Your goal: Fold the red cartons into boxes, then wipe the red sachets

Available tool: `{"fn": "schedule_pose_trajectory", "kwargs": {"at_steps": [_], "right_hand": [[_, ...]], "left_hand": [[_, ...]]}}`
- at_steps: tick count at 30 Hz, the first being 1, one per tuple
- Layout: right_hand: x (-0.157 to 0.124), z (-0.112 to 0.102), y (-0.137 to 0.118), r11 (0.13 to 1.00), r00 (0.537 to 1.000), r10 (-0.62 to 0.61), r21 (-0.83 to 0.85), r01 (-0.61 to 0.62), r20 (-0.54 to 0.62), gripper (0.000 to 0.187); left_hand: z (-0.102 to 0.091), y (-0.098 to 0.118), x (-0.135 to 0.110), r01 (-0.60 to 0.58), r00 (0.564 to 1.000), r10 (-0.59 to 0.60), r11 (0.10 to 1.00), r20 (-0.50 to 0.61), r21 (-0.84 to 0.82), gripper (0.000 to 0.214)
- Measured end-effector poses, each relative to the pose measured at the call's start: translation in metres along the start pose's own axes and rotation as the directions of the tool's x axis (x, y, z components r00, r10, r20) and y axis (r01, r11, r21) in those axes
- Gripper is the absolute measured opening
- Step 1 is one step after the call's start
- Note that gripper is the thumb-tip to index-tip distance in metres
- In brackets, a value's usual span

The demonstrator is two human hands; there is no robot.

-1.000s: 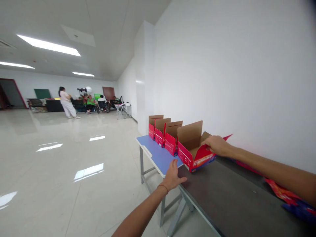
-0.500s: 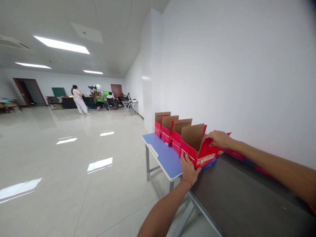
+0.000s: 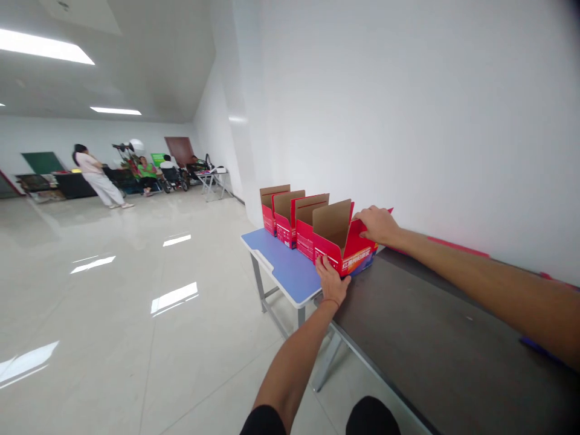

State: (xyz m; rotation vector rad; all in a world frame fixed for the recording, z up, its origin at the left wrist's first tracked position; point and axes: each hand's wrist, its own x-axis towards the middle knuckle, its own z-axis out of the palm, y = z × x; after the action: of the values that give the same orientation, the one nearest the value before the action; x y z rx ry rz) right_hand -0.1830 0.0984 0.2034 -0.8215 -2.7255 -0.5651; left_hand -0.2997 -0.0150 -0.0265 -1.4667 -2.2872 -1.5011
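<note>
A red cardboard box (image 3: 326, 252) with brown insides stands nearest me in a row of similar boxes, its tall back flap upright. My left hand (image 3: 333, 283) grips its near lower corner, with the fingers on the front face and the thumb spread along the printed side. On the far right of the same box, my right hand (image 3: 377, 225) curls its fingers over the upper edge of the side; its thumb lies against the outer face. Beyond it are several more open red boxes (image 3: 285, 228), lined up close together on a blue table (image 3: 290, 275).
A dark-topped table (image 3: 421, 320) adjoins the blue one at right. Flat red cardboard (image 3: 457, 245) lies along the white wall (image 3: 408, 109). Across the tiled floor, a person (image 3: 97, 175) stands, with others seated near desks. My dark-clothed knee (image 3: 372, 417) shows below.
My view has turned right and down, so the boxes and room appear farther left and higher. Both hands stay on the nearest box, which has hardly shifted along the row.
</note>
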Motion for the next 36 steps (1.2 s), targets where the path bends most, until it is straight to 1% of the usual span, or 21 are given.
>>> {"fn": "schedule_pose_trajectory", "kwargs": {"at_steps": [2, 4, 6, 7, 10, 12, 14, 16, 19, 21, 22, 24, 26, 28, 31, 34, 36], "right_hand": [[-0.004, 0.005, 0.001, 1.000, 0.999, 0.017, 0.019, -0.017, -0.040, 0.053], [-0.009, 0.009, -0.002, 0.998, 0.992, 0.052, 0.040, -0.047, -0.111, 0.068], [-0.018, 0.009, -0.009, 0.993, 0.974, 0.102, 0.072, -0.089, -0.203, 0.080], [-0.024, 0.009, -0.014, 0.990, 0.961, 0.128, 0.089, -0.109, -0.246, 0.083], [-0.047, 0.012, -0.030, 0.979, 0.925, 0.192, 0.133, -0.156, -0.328, 0.080], [-0.067, 0.024, -0.038, 0.964, 0.911, 0.245, 0.179, -0.195, -0.331, 0.076], [-0.091, 0.049, -0.044, 0.932, 0.899, 0.330, 0.253, -0.261, -0.288, 0.073], [-0.121, 0.085, -0.049, 0.881, 0.882, 0.422, 0.324, -0.345, -0.208, 0.071], [-0.169, 0.148, -0.059, 0.838, 0.883, 0.463, 0.364, -0.407, -0.078, 0.074], [-0.198, 0.182, -0.066, 0.812, 0.877, 0.481, 0.366, -0.455, 0.022, 0.079], [-0.210, 0.195, -0.070, 0.798, 0.869, 0.490, 0.365, -0.480, 0.071, 0.081], [-0.228, 0.209, -0.077, 0.789, 0.865, 0.483, 0.359, -0.498, 0.139, 0.083], [-0.237, 0.212, -0.083, 0.807, 0.879, 0.455, 0.349, -0.476, 0.145, 0.080], [-0.242, 0.208, -0.089, 0.827, 0.893, 0.435, 0.340, -0.448, 0.118, 0.076], [-0.244, 0.200, -0.094, 0.818, 0.887, 0.446, 0.351, -0.457, 0.116, 0.070], [-0.235, 0.194, -0.095, 0.781, 0.874, 0.471, 0.402, -0.478, 0.123, 0.067], [-0.218, 0.185, -0.090, 0.734, 0.853, 0.514, 0.467, -0.493, 0.093, 0.071]], "left_hand": [[0.001, 0.000, -0.004, 0.000, 1.000, 0.001, 1.000, 0.026, -0.017, 0.106], [0.002, 0.000, -0.006, 0.009, 0.999, -0.008, 0.999, 0.037, -0.031, 0.102], [0.002, 0.000, -0.008, 0.022, 0.999, -0.021, 0.999, 0.047, -0.033, 0.099], [0.003, -0.001, -0.008, 0.026, 0.998, -0.025, 0.999, 0.055, -0.030, 0.099], [0.004, -0.002, -0.008, 0.016, 0.996, -0.015, 1.000, 0.085, -0.019, 0.100], [0.005, -0.004, -0.008, 0.008, 0.997, -0.007, 1.000, 0.078, -0.017, 0.100], [0.007, -0.006, -0.008, 0.007, 0.998, -0.006, 1.000, 0.059, -0.013, 0.103], [0.008, -0.007, -0.009, 0.004, 0.999, -0.004, 1.000, 0.050, -0.005, 0.107], [0.009, -0.008, -0.009, 0.006, 0.999, -0.006, 1.000, 0.053, 0.003, 0.106], [0.009, -0.008, -0.009, 0.007, 0.999, -0.006, 1.000, 0.054, -0.009, 0.104], [0.009, -0.008, -0.009, 0.001, 0.999, 0.000, 1.000, 0.051, -0.018, 0.103], [0.008, -0.008, -0.010, -0.026, 0.999, 0.027, 0.999, 0.046, -0.035, 0.100], [0.006, -0.006, -0.011, -0.060, 0.997, 0.062, 0.997, 0.053, -0.045, 0.099], [0.004, -0.004, -0.011, -0.084, 0.994, 0.088, 0.995, 0.067, -0.053, 0.100], [-0.001, 0.003, -0.008, -0.079, 0.995, 0.083, 0.995, 0.062, -0.065, 0.104], [-0.006, 0.011, -0.003, -0.090, 0.993, 0.094, 0.995, 0.078, -0.051, 0.110], [-0.008, 0.015, 0.000, -0.145, 0.982, 0.148, 0.989, 0.122, -0.032, 0.108]]}}
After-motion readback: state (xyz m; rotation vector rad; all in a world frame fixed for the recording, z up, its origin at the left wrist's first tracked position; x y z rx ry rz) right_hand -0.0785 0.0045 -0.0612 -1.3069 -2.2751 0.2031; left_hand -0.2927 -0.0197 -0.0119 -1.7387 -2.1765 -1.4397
